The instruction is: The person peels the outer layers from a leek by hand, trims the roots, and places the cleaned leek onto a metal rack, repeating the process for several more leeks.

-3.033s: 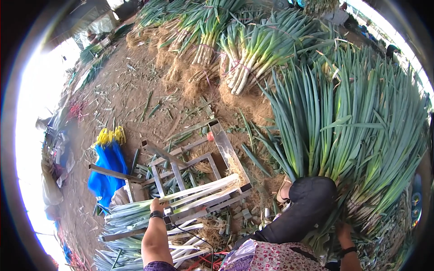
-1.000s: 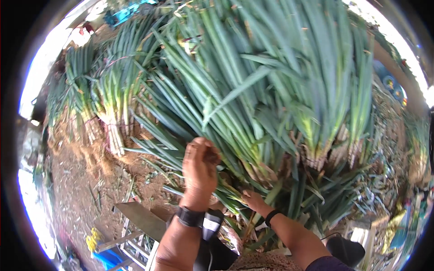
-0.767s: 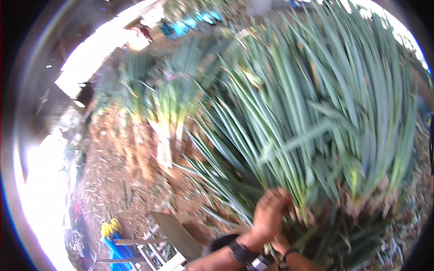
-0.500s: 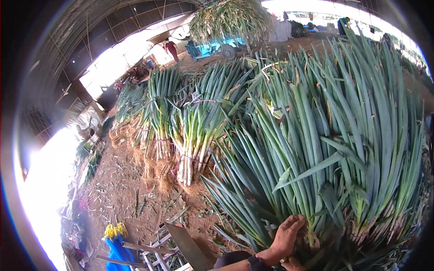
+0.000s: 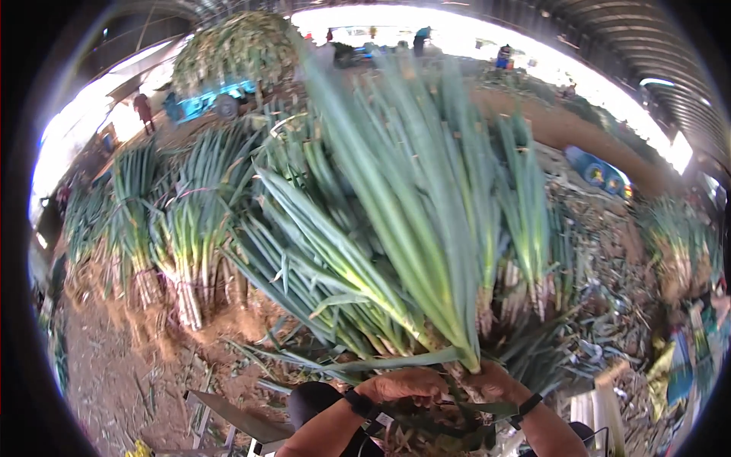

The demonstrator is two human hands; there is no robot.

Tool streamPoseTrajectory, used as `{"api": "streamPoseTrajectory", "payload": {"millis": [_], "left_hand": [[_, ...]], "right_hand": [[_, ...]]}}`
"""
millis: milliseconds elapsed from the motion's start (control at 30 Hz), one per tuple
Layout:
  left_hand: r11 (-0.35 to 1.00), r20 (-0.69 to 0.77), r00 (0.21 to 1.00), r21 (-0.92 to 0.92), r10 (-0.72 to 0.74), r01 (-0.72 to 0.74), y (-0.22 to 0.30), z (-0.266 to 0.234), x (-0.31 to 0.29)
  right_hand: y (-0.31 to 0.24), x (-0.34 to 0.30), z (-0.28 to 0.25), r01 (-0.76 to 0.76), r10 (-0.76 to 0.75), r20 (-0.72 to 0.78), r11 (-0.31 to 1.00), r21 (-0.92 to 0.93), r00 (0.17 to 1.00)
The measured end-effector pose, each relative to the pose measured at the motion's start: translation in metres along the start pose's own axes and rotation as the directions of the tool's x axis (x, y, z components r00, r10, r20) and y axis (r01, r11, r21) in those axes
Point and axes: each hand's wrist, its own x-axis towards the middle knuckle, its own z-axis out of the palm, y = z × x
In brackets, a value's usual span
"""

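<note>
Long green onion stalks fan upward in front of me, blurred by motion. Around their lower end my right hand is closed. My left hand is beside it with fingers curled in, below a bent leaf that crosses the stalks; what its fingers pinch is hidden. Beneath both hands are dark leaves and root-like scraps, too shaded to make out well. Other loose green onions lean just left of and behind the held stalks.
Tied green onion bundles stand at the left. Far back are a blue cart heaped with dry leaves and a person. A metal frame sits low left; pale trimmed stalks and a yellow sack are right.
The view has swung right. My right hand now plainly grips green onion stalks, with my left hand brought alongside. The standing bundles appear further left.
</note>
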Motion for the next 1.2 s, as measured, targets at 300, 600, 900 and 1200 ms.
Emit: {"api": "streamPoseTrajectory", "payload": {"millis": [300, 600, 900, 1200], "left_hand": [[0.957, -0.695, 0.680, -0.287, -0.232, 0.033, -0.065, -0.040, 0.005], [0.980, -0.685, 0.727, -0.106, 0.049, -0.166, 0.005, 0.042, 0.082], [0.952, -0.654, 0.728, -0.036, 0.207, -0.303, 0.028, 0.049, 0.110], [0.813, -0.685, 0.493, 0.577, 0.537, -0.083, 0.045, 0.002, 0.075]], "right_hand": [[-0.018, -0.043, -0.043, 0.361, -0.335, -0.385, 0.933, -0.005, 0.860], [0.013, -0.062, 0.019, 0.385, -0.361, -0.435, 0.922, -0.035, 0.825], [0.021, -0.046, 0.038, 0.637, -0.601, -0.580, 0.751, -0.173, 0.550], [0.173, -0.046, -0.081, 0.014, -0.100, -0.935, 0.995, -0.102, 0.340]]}}
